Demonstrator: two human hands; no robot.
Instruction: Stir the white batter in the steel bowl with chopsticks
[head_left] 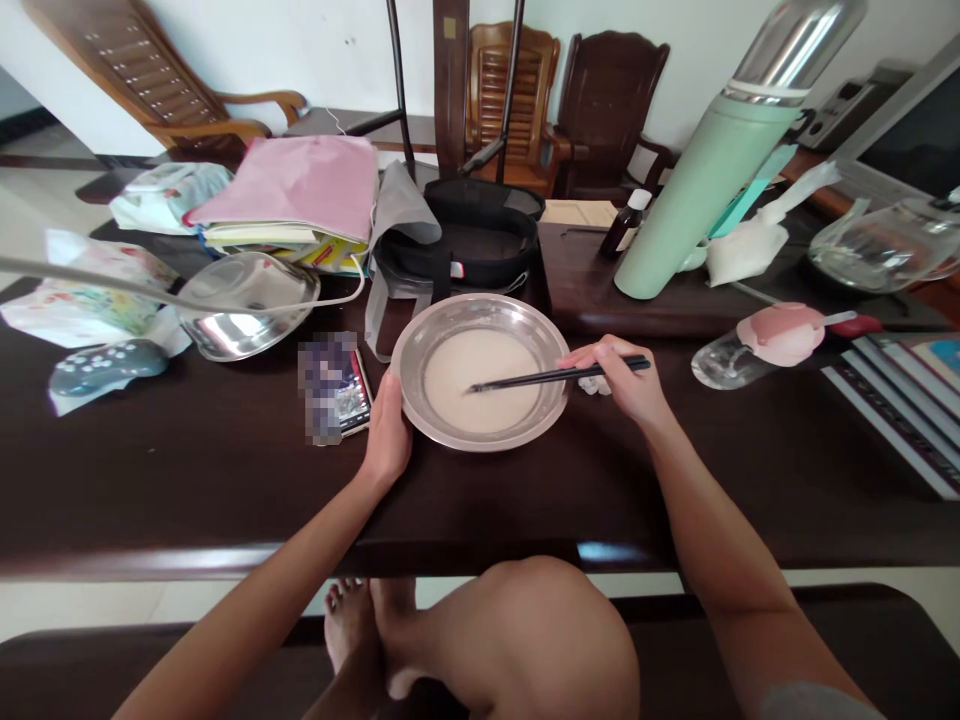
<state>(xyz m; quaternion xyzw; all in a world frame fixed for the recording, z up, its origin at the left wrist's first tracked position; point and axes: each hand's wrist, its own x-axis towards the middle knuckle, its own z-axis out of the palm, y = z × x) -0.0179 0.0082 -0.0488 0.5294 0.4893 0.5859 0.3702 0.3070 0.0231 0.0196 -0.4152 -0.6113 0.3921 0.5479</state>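
Observation:
A shallow metal bowl (491,442) with a pale, milky liquid (484,365) stands on the dark table in front of me. My left hand (388,430) grips its left side, the thumb along the outer wall and the other fingers mostly hidden. From the right, my right hand (619,375) holds a pair of black chopsticks (540,378), fingers closed round their upper part. The tips of the chopsticks dip into the liquid near the middle. Beneath the right hand lies a small crumpled white tissue (595,384). Left of the bowl lies a phone (349,390), partly blurred.
An upturned metal bowl (251,305), a game controller (109,370) and a pink folder on a stack (292,180) lie to the left. Behind the bowl sits a black bag (465,245). At right stand a tall green thermos (705,190), a pink-lidded bottle (761,345) and books (900,400).

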